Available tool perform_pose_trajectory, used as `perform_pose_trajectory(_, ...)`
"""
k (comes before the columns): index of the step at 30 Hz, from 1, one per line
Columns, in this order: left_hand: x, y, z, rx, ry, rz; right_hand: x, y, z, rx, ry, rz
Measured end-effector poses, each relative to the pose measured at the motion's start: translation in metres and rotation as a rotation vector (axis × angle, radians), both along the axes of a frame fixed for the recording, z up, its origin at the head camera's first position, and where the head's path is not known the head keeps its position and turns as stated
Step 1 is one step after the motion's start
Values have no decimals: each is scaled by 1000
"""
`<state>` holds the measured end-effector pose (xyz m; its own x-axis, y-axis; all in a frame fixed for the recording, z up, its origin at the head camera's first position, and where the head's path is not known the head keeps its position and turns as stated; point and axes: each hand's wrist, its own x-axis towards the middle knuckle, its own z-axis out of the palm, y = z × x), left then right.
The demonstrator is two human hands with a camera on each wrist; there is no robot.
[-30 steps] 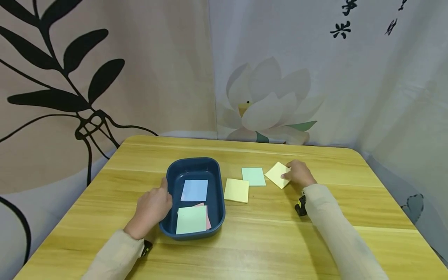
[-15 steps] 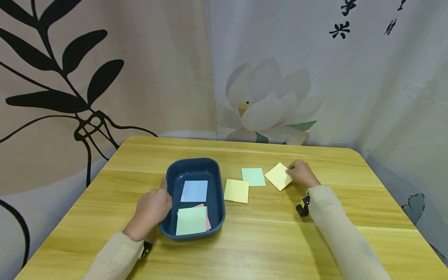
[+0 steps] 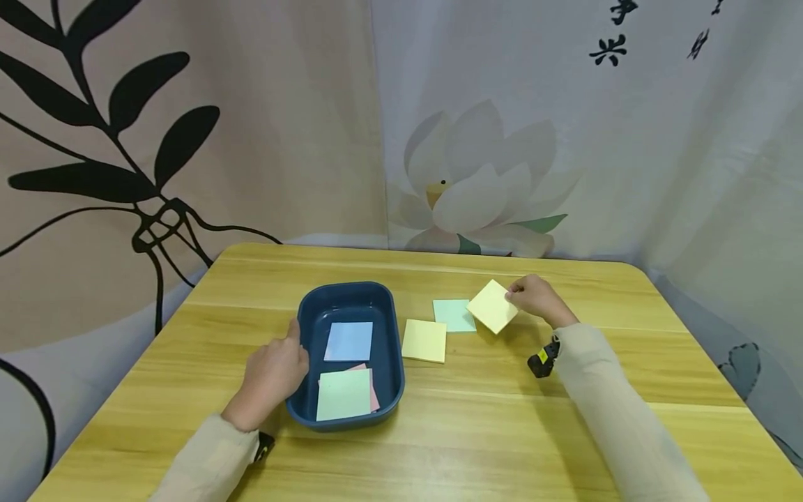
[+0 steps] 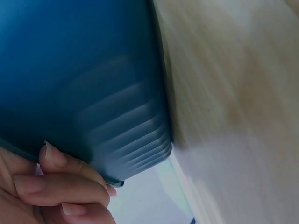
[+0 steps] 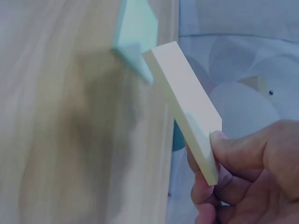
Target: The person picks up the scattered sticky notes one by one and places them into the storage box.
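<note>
My right hand (image 3: pixel 539 300) pinches a pale yellow sticky-note pad (image 3: pixel 492 307) between thumb and fingers at one corner. In the right wrist view, the thick pad (image 5: pixel 187 98) is tilted and raised off the table. At the left, my left hand (image 3: pixel 272 373) holds the side rim of a dark blue plastic tray (image 3: pixel 394 348); its curled fingers (image 4: pixel 65 189) lie against the rim in the left wrist view. Inside the tray lie a blue pad (image 3: pixel 348 341) and a light green pad (image 3: pixel 343 395), which partly covers a pink pad (image 3: pixel 374 397).
Just right of the tray, another yellow pad (image 3: pixel 424 341) lies flat on the wooden table (image 3: pixel 464 432). Beside it is a mint green pad (image 3: pixel 453 315), its right edge close to the raised pad. A printed curtain (image 3: pixel 301 125) hangs behind the table's far edge.
The right hand has lifted the yellow pad off the table and moved it slightly up and left, towards the mint pad. The left hand and tray have stayed in place.
</note>
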<state>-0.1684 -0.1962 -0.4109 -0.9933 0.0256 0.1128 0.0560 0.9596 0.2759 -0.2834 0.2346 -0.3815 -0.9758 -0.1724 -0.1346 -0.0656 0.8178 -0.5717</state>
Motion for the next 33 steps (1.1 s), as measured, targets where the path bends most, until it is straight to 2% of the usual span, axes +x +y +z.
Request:
perform_pose_trajectory(6, 2, -1, -1, 4, -19, 2, 1, -22, 11, -29, -6, 33)
perform_pose_trajectory(14, 1, -4, -1, 7, -6, -1, 2, -58, 30, -52, -20, 94)
perform_pose_trajectory(21, 0, -4, -1, 24, 2, -6, 2, -90, 48, -63, -4, 180)
perform_pose_trajectory(27, -1, -4, -2, 30, 12, -9, 1, -112, 58, -75, 30, 243)
perform_pose_trajectory(33, -1, -3, -1, 32, 2, -8, 1, -139, 63, -35, 37, 281)
